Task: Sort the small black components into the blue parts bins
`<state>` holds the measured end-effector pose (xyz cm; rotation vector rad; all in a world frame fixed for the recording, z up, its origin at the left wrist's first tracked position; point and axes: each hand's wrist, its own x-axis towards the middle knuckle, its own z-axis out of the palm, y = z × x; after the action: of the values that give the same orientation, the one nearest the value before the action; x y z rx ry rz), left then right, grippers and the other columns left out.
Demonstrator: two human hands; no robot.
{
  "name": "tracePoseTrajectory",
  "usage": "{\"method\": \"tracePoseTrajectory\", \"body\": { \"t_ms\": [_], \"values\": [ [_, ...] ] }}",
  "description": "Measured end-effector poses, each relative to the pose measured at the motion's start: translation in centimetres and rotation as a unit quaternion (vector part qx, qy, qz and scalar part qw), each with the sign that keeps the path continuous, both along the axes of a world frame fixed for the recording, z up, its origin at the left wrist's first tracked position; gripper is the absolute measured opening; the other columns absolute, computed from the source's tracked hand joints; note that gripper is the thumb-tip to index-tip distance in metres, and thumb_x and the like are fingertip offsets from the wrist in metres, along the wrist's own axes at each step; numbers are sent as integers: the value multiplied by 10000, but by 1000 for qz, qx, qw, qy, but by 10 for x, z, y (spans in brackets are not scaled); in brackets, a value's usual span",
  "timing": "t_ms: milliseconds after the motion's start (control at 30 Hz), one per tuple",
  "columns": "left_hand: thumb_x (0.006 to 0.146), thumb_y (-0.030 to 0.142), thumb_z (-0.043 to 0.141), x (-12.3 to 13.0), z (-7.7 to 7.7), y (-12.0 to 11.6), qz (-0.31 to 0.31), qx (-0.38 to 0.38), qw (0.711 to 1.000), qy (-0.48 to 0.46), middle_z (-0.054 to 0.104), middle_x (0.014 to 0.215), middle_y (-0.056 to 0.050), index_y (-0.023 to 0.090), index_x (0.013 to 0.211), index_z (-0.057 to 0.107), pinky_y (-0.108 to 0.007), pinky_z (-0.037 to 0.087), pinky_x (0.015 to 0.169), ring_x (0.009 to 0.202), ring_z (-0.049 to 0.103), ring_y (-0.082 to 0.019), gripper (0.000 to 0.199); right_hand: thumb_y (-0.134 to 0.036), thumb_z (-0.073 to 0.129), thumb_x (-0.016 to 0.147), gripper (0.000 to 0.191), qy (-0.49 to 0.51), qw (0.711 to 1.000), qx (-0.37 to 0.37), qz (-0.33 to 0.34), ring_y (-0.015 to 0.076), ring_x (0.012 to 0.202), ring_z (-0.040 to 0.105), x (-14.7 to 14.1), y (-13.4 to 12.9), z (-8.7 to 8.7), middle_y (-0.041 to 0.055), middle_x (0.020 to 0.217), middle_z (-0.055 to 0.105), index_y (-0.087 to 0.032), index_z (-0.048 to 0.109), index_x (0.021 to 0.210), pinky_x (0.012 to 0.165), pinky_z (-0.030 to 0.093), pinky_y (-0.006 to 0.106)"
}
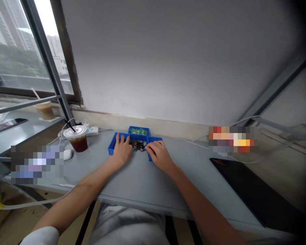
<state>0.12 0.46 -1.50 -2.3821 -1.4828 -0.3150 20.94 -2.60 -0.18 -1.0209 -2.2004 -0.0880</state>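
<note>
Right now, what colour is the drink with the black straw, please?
The drink looks dark red in the head view.

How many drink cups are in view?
2: a dark-red drink cup on the desk, left of your left hand; a milky-brown drink cup near the window.

A white short sleeve (pixel 42 236) ends above the left elbow; pale grey, creased cloth (pixel 127 224) covers the lap.

On the grey table (pixel 142 183), small dark slender pieces (pixel 137 145) lie at the middle of the blue plastic divided tray (pixel 111 148). The small blue plastic box (pixel 130 130) sits behind, the clear plastic cup (pixel 79 144) left, the flat black slab (pixel 255 194) right.
</note>
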Motion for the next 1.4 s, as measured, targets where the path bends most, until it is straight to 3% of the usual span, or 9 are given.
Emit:
{"method": "tracePoseTrajectory", "body": {
  "t_ms": [200, 333, 500, 600, 767, 1033, 1233, 1400],
  "values": [
    [878, 118, 543, 2, 6, -2, -24, 5, 1000, -14, 564, 1324, -135, 158, 869, 765, -620, 153, 1184, 1296, 433, -369, 225, -279, 395, 1045, 284, -4, 1000, 0, -3, 191, 788, 562, 0, 1, -1, 28, 836, 688, -212, 566, 829, 830, 349, 382],
    [941, 181, 524, 6, 12, -3, -96, 21, 994, -49, 544, 1334, -132, 174, 930, 735, -566, 245, 1164, 1281, 451, -331, 212, -256, 409, 1033, 242, -6, 1000, 3, -5, 201, 812, 575, 0, 1, -2, 35, 847, 685, -214, 576, 863, 834, 363, 382],
    [1025, 262, 425, 13, 14, -3, -183, -73, 970, -141, 662, 1068, -103, 187, 1053, 670, -363, 482, 926, 1039, 596, -234, 258, -214, 427, 1006, 172, 1, 1000, -2, -14, 216, 866, 605, 1, 3, -4, 52, 908, 688, -219, 593, 961, 841, 383, 382],
    [1042, 285, 403, 15, 10, -2, -208, -120, 955, -172, 691, 981, -82, 183, 1099, 632, -313, 500, 842, 929, 648, -210, 257, -204, 428, 997, 168, 0, 1000, -7, -17, 220, 873, 612, 2, 4, -6, 57, 911, 683, -218, 593, 975, 836, 390, 382],
    [1015, 241, 472, 16, 6, -1, -247, -124, 938, -211, 701, 1030, -67, 187, 1104, 571, -288, 494, 820, 952, 670, -205, 143, -227, 449, 1003, 137, 8, 1000, -23, -18, 222, 890, 607, 3, 5, -6, 57, 913, 673, -213, 585, 985, 845, 391, 385],
    [955, 273, 582, 15, 13, -5, -226, -113, 940, -229, 667, 872, -11, 215, 1020, 553, -241, 458, 726, 823, 654, -173, 92, -293, 485, 1016, 178, -22, 999, -25, 17, 224, 867, 588, 1, 3, -6, 52, 889, 693, -212, 616, 927, 822, 392, 387],
    [936, 373, 634, 16, 14, -6, -194, -107, 941, -257, 702, 870, 5, 222, 1003, 584, -232, 454, 702, 796, 669, -166, 173, -266, 507, 1006, 158, 6, 1000, -18, 24, 215, 843, 599, 1, 3, -4, 43, 875, 702, -218, 644, 942, 836, 409, 390],
    [972, 439, 563, 17, 18, -9, -157, -97, 958, -221, 721, 880, -23, 213, 950, 664, -246, 469, 726, 827, 674, -182, 249, -265, 521, 995, 167, 55, 998, 12, 14, 225, 840, 615, 1, 2, -3, 60, 898, 715, -223, 680, 967, 806, 444, 387]
  ]
}}
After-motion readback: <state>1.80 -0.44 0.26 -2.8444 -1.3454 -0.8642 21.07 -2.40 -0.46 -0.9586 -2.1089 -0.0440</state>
